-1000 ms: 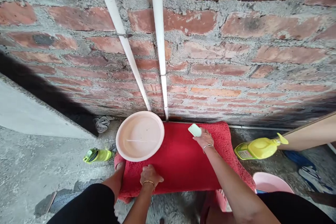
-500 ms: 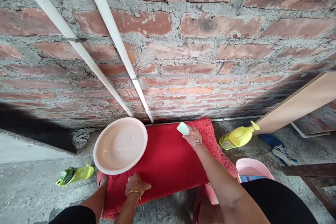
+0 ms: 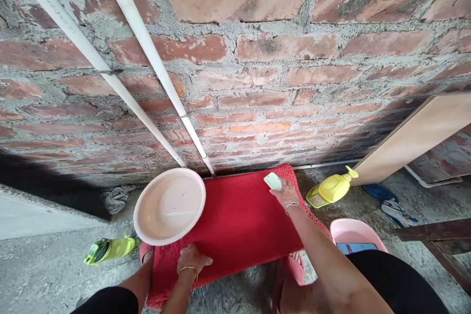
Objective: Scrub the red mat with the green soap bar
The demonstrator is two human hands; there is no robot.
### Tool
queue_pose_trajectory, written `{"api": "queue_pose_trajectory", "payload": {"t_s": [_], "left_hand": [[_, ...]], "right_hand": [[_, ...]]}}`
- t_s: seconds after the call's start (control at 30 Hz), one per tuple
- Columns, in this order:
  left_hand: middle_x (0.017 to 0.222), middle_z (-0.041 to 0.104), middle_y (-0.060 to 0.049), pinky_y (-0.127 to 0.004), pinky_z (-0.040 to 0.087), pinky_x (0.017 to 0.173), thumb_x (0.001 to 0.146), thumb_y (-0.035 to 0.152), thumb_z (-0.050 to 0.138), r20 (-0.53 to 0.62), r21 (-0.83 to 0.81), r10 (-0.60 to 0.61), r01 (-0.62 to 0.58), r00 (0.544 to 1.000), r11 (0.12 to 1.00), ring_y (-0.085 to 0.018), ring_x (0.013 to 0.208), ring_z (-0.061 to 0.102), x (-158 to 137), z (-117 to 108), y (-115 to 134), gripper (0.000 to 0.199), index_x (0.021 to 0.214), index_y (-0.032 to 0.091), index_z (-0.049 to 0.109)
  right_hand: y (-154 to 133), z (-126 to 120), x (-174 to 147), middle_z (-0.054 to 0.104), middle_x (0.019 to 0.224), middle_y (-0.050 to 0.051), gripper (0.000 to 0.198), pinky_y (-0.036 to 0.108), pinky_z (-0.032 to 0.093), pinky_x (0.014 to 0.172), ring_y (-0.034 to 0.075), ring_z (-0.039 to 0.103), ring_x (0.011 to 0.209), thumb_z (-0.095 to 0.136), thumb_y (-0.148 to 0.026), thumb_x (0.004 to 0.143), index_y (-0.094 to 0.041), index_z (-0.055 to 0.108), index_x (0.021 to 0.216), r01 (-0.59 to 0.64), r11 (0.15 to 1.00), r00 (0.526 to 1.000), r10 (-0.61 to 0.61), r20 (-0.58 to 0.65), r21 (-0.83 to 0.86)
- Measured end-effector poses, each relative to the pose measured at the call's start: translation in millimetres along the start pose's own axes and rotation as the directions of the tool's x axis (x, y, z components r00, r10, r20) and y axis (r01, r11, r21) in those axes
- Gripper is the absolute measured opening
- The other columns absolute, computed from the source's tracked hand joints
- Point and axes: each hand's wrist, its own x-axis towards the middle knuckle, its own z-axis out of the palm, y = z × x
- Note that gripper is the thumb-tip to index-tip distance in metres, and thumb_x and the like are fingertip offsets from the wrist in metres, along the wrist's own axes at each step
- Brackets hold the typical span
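A red mat (image 3: 235,216) with a shaggy border lies spread out in front of me. On its far right part my right hand (image 3: 285,193) is closed around a pale green scrubbing brush (image 3: 273,181), whose underside is hidden against the mat. My left hand (image 3: 193,258) presses on the near left part of the mat, fingers curled into it and thumb pointing right. Just beyond that hand, a pale pink basin (image 3: 170,207) sits on the mat's left end; a few dark specks show inside it.
A yellow pump bottle (image 3: 329,190) stands right of the mat, near a pink tub (image 3: 355,231) with a blue item inside. At left lies a green bottle (image 3: 110,249) on the concrete floor. White pipes (image 3: 158,71) run down the brick wall; a board (image 3: 412,132) leans at right.
My right hand has slid the brush a short way to the right along the mat. The left hand stays in place on the mat. The camera view has shifted slightly.
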Motion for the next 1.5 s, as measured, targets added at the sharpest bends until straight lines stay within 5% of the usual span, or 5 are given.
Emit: {"api": "queue_pose_trajectory", "payload": {"t_s": [0.37,0.77,1.07,1.3,1.5], "left_hand": [[0.122,0.063,-0.021,-0.037,0.051,0.084,0.052,0.046,0.079,0.028,0.033,-0.018,0.017,0.999,0.999,-0.033,0.105,0.065,3,2,3,0.067,0.108,0.013,0.06],[0.125,0.059,-0.025,-0.036,0.051,0.087,0.057,0.046,0.077,0.056,0.06,-0.017,0.014,0.998,0.998,-0.034,0.11,0.064,-5,-7,9,0.071,0.114,0.008,0.057],[0.128,0.057,-0.022,-0.037,0.053,0.086,0.051,0.044,0.083,0.039,-0.011,-0.062,0.063,0.997,0.998,-0.034,0.111,0.063,-10,-3,12,0.077,0.116,0.012,0.058],[0.121,0.059,-0.021,-0.04,0.054,0.085,0.046,0.04,0.087,-0.011,-0.081,-0.058,0.057,0.998,0.995,-0.036,0.108,0.063,-10,3,8,0.078,0.113,0.011,0.06],[0.121,0.058,-0.022,-0.041,0.055,0.083,0.045,0.037,0.088,-0.002,-0.099,-0.064,0.064,0.998,0.993,-0.036,0.109,0.063,-10,3,7,0.079,0.114,0.01,0.059]], "right_hand": [[64,-41,18,0.049,0.128,0.014,0.068,0.042,0.041,0.095,0.03,0.051,0.115,0.056,-0.048,0.08,-0.024,0.041,0.142,-0.223,0.963,0.97,0.203,-0.133,-0.154],[-3,3,22,0.048,0.131,0.008,0.072,0.036,0.04,0.097,0.025,0.051,0.116,0.06,-0.049,0.081,-0.031,0.034,0.146,0.087,0.982,0.996,-0.089,-0.003,-0.17],[58,-21,16,0.05,0.127,0.015,0.073,0.041,0.041,0.096,0.031,0.053,0.116,0.057,-0.055,0.078,-0.022,0.039,0.14,-0.208,0.975,0.974,0.199,-0.108,-0.081],[-78,45,-35,0.052,0.128,0.008,0.07,0.03,0.041,0.096,0.021,0.053,0.115,0.065,-0.045,0.075,-0.025,0.041,0.138,0.221,0.975,0.975,-0.222,0.033,0.014],[-188,101,-72,0.049,0.131,0.008,0.07,0.032,0.041,0.094,0.023,0.052,0.115,0.062,-0.049,0.078,-0.029,0.038,0.14,0.29,0.956,0.946,-0.278,0.165,-0.05]]}}
